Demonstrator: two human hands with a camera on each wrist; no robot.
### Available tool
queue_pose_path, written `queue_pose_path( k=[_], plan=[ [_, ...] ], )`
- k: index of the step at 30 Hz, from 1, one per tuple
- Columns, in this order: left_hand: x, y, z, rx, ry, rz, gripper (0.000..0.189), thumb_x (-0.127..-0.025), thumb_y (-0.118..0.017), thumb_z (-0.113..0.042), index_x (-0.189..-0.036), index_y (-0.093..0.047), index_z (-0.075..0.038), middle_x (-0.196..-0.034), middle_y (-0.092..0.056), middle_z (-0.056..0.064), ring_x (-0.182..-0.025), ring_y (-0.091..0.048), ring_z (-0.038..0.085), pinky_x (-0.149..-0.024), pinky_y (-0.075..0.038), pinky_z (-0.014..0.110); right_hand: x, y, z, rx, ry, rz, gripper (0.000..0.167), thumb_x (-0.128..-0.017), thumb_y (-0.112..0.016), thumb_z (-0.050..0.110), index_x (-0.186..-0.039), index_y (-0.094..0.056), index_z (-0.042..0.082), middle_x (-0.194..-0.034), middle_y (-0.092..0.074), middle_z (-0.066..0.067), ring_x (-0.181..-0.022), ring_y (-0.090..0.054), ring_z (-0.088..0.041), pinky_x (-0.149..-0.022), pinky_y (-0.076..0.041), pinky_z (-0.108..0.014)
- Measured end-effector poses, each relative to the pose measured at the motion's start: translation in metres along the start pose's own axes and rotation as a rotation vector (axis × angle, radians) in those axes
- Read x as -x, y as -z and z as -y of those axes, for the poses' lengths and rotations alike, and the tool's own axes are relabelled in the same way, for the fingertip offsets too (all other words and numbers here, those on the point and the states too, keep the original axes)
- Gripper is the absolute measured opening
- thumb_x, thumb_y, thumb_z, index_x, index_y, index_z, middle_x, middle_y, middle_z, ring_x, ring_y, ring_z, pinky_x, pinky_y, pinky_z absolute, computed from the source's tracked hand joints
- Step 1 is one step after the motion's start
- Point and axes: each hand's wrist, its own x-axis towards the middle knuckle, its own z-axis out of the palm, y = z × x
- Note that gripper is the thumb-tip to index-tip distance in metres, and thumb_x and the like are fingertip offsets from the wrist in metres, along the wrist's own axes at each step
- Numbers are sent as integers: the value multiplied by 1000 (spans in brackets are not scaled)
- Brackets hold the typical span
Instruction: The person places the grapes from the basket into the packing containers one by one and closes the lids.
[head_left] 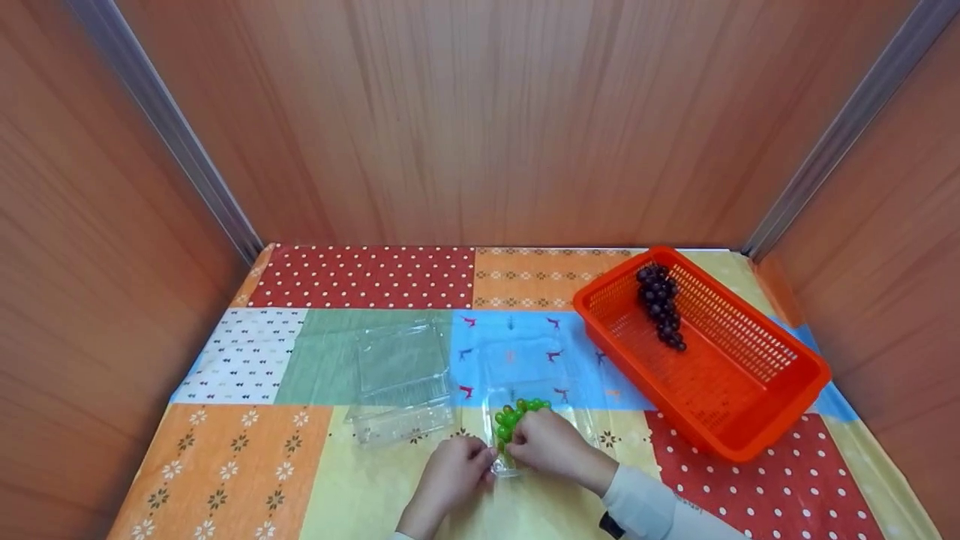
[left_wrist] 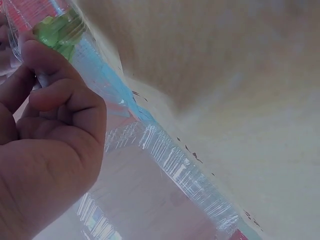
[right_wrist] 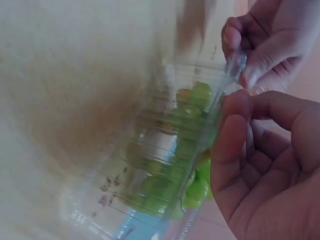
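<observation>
A bunch of green grapes [head_left: 505, 430] lies in a clear plastic clamshell container [head_left: 507, 473] near the front of the table. My left hand [head_left: 452, 471] pinches the container's near left corner between thumb and forefinger. Over the grapes, my right hand [head_left: 556, 448] has its fingers curled, with thumb and forefinger pinching the near end of the bunch. From the right wrist, the grapes [right_wrist: 192, 150] show through the ribbed container wall, and the right fingertips are right at the rim. The clear lid [head_left: 521, 360] lies folded back, away from me.
Another clear clamshell container [head_left: 401, 360] lies opened to the left. At the right stands an orange plastic basket [head_left: 705, 427] with a bunch of dark purple grapes [head_left: 660, 304] inside. A patchwork tablecloth [head_left: 240, 465] covers the table, with wood-patterned panels around three sides.
</observation>
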Motion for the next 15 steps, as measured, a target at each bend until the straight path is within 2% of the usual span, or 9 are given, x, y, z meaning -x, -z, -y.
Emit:
queue_pose_path(
  k=[3, 5, 7, 8, 10, 13, 15],
  plan=[
    [1, -1, 1, 4, -3, -7, 28, -98, -64, -25, -73, -70, -14, -65, -66, 1, -58, -55, 14, -56, -41, 27, 1, -1, -4, -48, 6, 47, 36, -88, -73, 24, -55, -65, 14, -45, -40, 16, -43, -36, -2, -43, -30, -19],
    [1, -1, 2, 12, 15, -9, 28, -97, -64, -28, -74, -69, -14, -66, -65, 1, -59, -55, 15, -56, -42, 28, 2, 2, -8, -139, -13, 67, 36, -90, -71, 25, -59, -67, 8, -46, -42, 14, -44, -36, -3, -43, -31, -20],
    [2, -1, 3, 24, 43, -13, 29, -98, -64, -33, -76, -68, -13, -68, -64, 1, -61, -55, 16, -56, -43, 30, 4, 8, -14, -232, -41, 31, 34, -93, -68, 23, -65, -68, 4, -51, -45, 10, -47, -39, -5, -45, -34, -20],
    [2, 0, 4, 32, 59, -20, 31, -98, -63, -36, -78, -67, -13, -69, -63, 1, -62, -55, 16, -57, -43, 30, 5, 12, -18, -288, -67, -12, 33, -94, -66, 22, -68, -68, 2, -54, -49, 7, -48, -41, -6, -46, -36, -21],
    [1, 0, 6, 46, 85, -45, 31, -99, -61, -39, -85, -66, -12, -72, -61, 2, -64, -54, 17, -58, -44, 31, 8, 19, -26, -361, -123, -164, 27, -96, -62, 17, -76, -70, 1, -63, -57, 1, -51, -43, -8, -48, -40, -22],
    [-4, 2, 8, 104, 83, -87, 30, -101, -58, -35, -107, -65, -7, -78, -59, 2, -68, -54, 17, -60, -46, 31, 13, 29, -41, -349, -210, -410, 19, -97, -59, 14, -90, -73, 3, -69, -60, -3, -52, -43, -11, -49, -41, -24],
    [-9, 2, 8, 146, 49, -108, 38, -101, -57, -30, -127, -58, -2, -83, -57, 3, -70, -53, 16, -61, -47, 31, 16, 33, -49, -295, -273, -506, 20, -98, -58, 15, -100, -74, 3, -66, -58, -3, -51, -43, -14, -49, -41, -28]
  ],
)
